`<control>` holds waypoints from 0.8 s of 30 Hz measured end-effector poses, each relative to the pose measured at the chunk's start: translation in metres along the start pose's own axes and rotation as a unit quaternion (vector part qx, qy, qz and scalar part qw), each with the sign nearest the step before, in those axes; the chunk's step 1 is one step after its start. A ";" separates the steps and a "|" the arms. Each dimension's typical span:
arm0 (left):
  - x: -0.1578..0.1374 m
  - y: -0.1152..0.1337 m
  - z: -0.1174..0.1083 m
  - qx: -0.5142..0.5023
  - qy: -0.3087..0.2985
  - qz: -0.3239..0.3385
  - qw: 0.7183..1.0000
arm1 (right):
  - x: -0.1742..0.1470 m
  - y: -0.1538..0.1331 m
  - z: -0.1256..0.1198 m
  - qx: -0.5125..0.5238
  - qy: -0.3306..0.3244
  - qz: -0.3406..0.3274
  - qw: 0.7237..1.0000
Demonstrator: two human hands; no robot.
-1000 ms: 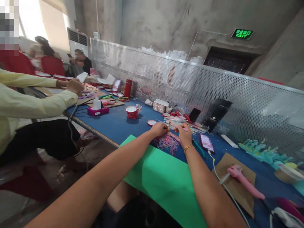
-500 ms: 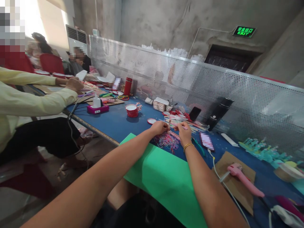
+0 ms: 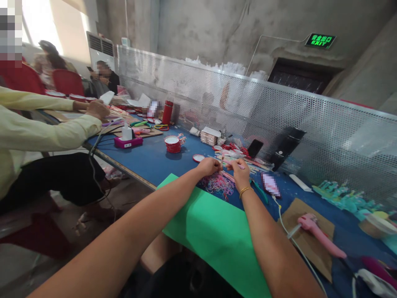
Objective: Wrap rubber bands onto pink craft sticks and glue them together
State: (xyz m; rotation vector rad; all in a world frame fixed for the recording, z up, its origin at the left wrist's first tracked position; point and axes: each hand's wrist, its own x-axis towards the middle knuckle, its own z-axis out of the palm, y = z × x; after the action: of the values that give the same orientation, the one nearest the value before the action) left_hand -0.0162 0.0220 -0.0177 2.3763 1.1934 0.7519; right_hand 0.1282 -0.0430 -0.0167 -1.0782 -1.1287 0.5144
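Observation:
My left hand (image 3: 209, 167) is closed in a pinch around a small, thin brownish piece (image 3: 222, 160), held upright at its fingertips. Close beside it, my right hand (image 3: 242, 174) grips a slim pink pen-like stick (image 3: 240, 166), its tip pointing toward that piece. Whether the two touch is too small to tell. Under both hands lies a tangled heap of pink, purple and blue strings or bands (image 3: 218, 185). Behind them is a pile of pale thin sticks (image 3: 231, 155). A green sheet (image 3: 211, 219) spans the table edge and my lap, beneath my forearms.
A pink glue gun (image 3: 322, 238) lies on cardboard (image 3: 297, 211) at right, with a white cable nearby. Teal-handled pliers (image 3: 259, 193) lie by my right wrist. Stacked red-rimmed lids (image 3: 173, 145) and a purple power strip (image 3: 128, 142) stand left. A co-worker's yellow sleeve (image 3: 46, 134) is farther left.
Both hands keep almost the same place and grip. The view has shifted very slightly; nothing else has visibly moved.

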 end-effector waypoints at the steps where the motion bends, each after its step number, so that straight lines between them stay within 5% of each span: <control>1: 0.000 -0.001 0.000 0.001 0.001 -0.001 1.000 | 0.001 0.001 -0.001 -0.001 0.004 0.001 1.000; 24: -0.003 -0.002 0.000 -0.008 -0.002 0.010 1.000 | 0.001 0.000 -0.009 -0.012 0.015 0.016 1.000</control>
State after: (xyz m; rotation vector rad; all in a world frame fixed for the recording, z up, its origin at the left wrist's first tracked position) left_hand -0.0187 0.0203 -0.0197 2.3786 1.1583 0.7616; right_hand 0.1364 -0.0461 -0.0162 -1.1226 -1.0956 0.5097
